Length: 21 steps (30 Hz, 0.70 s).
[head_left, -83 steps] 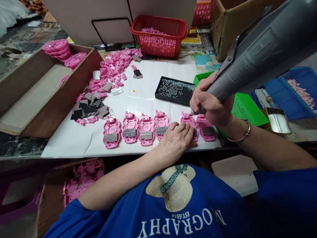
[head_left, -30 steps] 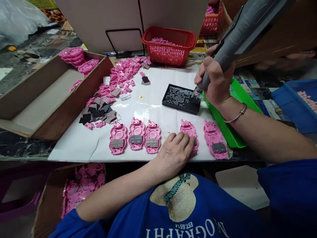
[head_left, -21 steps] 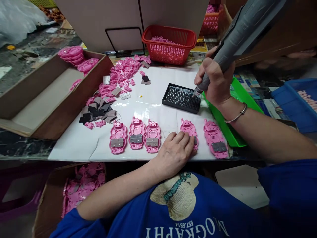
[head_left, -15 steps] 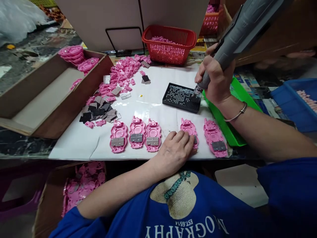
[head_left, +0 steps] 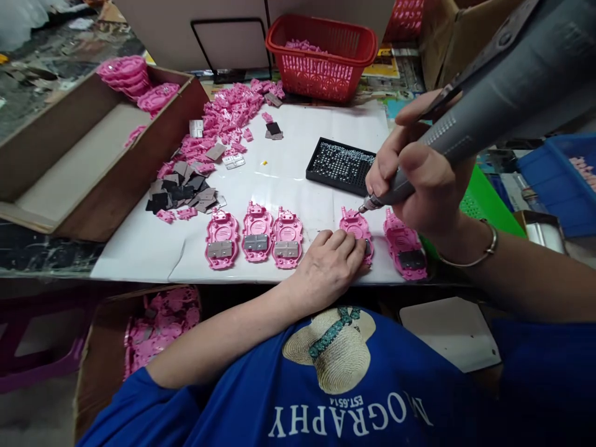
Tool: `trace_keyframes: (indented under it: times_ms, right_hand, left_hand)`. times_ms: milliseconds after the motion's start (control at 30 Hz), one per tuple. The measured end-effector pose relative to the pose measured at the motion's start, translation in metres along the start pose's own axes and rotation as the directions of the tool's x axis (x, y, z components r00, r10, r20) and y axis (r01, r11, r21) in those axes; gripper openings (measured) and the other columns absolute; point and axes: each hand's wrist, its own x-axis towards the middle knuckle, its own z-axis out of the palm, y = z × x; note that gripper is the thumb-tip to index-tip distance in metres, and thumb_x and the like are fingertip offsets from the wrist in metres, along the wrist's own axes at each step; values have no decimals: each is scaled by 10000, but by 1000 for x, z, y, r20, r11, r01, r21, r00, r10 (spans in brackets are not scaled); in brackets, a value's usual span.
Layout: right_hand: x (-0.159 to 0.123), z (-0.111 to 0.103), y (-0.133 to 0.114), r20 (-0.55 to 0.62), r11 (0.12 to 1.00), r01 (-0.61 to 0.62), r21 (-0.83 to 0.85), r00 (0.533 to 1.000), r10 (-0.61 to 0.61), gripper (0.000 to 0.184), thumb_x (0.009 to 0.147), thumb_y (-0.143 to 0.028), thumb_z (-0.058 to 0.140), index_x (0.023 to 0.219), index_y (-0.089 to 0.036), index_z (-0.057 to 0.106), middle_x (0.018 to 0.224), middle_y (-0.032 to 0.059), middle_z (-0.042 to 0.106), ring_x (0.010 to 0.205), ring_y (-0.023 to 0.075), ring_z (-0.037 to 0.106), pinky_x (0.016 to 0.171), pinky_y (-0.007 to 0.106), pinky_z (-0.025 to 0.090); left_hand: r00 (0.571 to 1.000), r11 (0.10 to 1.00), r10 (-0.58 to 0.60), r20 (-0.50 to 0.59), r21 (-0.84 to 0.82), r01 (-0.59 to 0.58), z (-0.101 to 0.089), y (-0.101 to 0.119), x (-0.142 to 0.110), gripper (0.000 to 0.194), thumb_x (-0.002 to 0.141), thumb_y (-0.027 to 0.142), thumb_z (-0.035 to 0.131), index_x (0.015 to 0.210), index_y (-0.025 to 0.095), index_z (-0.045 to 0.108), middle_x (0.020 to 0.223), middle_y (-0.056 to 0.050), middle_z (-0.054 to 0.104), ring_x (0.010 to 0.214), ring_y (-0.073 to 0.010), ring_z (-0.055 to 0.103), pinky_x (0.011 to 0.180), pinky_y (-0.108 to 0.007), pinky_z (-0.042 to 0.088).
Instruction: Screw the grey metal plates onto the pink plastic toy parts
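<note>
A cluttered white bench (head_left: 288, 155) holds a row of pink shells. The left hand (head_left: 333, 267) lies flat, fingers loose, pinning one shell (head_left: 354, 227) near the front edge; the right hand (head_left: 419, 180) grips a grey driver (head_left: 484, 105), its tip just above that shell. If the tip misses its hole, the shell may skid or get scratched.

Right hand (head_left: 419, 180) coming away from black screw tray (head_left: 341, 166), now sitting near pink shell (head_left: 356, 230), well apart from tray. Grey electric screwdriver (head_left: 470, 124) travelling with it; bit tip, a second ago at tray's near right corner, now pointing down at shell's top end, just above or touching, cannot tell which. Screwdriver body tilting lower, lying flatter over green basket (head_left: 484, 202) beside shell. Camera view dipping slightly, red basket (head_left: 321, 56) sliding toward upper edge.
</note>
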Motion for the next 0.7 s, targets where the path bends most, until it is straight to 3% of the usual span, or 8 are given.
trace_keyframes:
  times_ms: [167, 267, 500, 700]
  right_hand:
    - [0, -1, 11, -14, 998, 50, 39, 999, -49, 368, 660, -468, 804, 911, -304, 592, 672, -75, 575, 364, 82, 410, 343, 287, 357]
    - [2, -2, 15, 2, 997, 76, 27, 997, -76, 300, 719, -452, 767, 930, -313, 605, 647, -75, 545, 372, 89, 420, 349, 284, 360]
    - [2, -2, 17, 22, 991, 99, 92, 995, -101, 294, 712, -400, 783, 930, -283, 625, 594, -81, 500, 351, 89, 414, 327, 277, 340]
    - [1, -2, 19, 48, 997, 55, 49, 997, -57, 298, 719, -418, 780, 933, -306, 606, 595, -82, 524, 372, 93, 431, 349, 278, 354]
  left_hand:
    - [1000, 1000, 1, 7, -2, -1, -1, 0, 1, 349, 1023, 337, 429, 1224, 90, 573, 1100, -121, 652, 971, -228, 567, 824, -367, 404]
    - [1000, 1000, -2, 14, -2, 2, -1, 0, 0, 353, 1024, 338, 425, 1227, 90, 571, 1112, -131, 649, 982, -228, 565, 833, -372, 404]
    - [1000, 1000, 1, 6, 5, -1, 0, 0, 0, 350, 1025, 334, 423, 1219, 84, 572, 1098, -137, 650, 972, -230, 565, 822, -368, 409]
    - [1000, 1000, -8, 2, -5, 8, 0, 1, 0, 350, 1026, 323, 426, 1222, 74, 573, 1083, -134, 652, 972, -230, 572, 815, -366, 411]
